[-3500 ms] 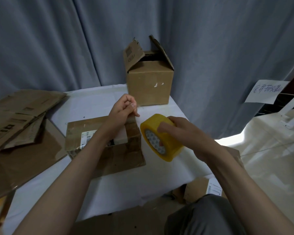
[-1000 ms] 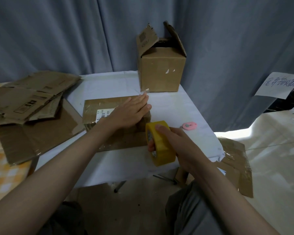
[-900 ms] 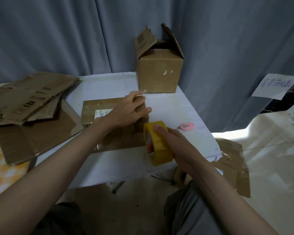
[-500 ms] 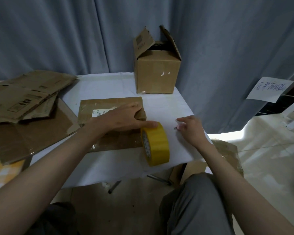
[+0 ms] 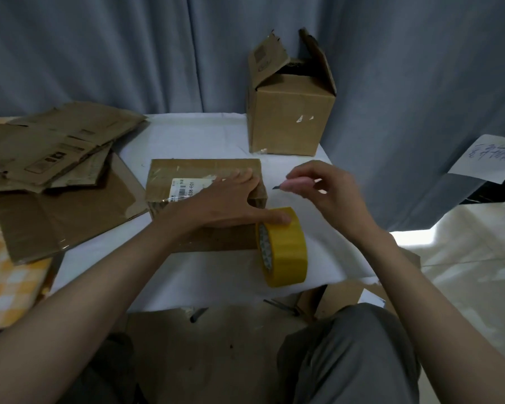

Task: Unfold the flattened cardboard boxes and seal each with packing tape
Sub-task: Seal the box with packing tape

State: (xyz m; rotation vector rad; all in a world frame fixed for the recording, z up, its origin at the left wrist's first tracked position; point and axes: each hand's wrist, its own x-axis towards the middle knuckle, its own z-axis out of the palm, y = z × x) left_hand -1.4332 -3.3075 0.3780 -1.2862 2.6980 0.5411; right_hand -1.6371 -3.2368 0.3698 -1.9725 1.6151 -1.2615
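Note:
A low brown cardboard box (image 5: 187,170) with a white shipping label lies in the middle of the white table (image 5: 210,275). My left hand (image 5: 225,202) lies flat on its top, fingers straight, and the thumb touches the top of a yellow packing tape roll (image 5: 286,249). The roll stands on edge against the box's right end. My right hand (image 5: 330,196) hovers above the table to the right of the box. It pinches a small pink cutter (image 5: 293,185), whose dark blade tip points left toward the box.
An upright cardboard box (image 5: 289,123) with raised top flaps stands at the table's far edge. Flattened boxes (image 5: 50,147) are piled at the left over a large cardboard sheet (image 5: 62,217). More cardboard lies on the floor (image 5: 216,330). A paper note (image 5: 490,158) hangs at the right.
My right hand let go of the tape roll, reached right to the pink cutter and lifted it. My left hand flattened on the box, its thumb steadying the roll.

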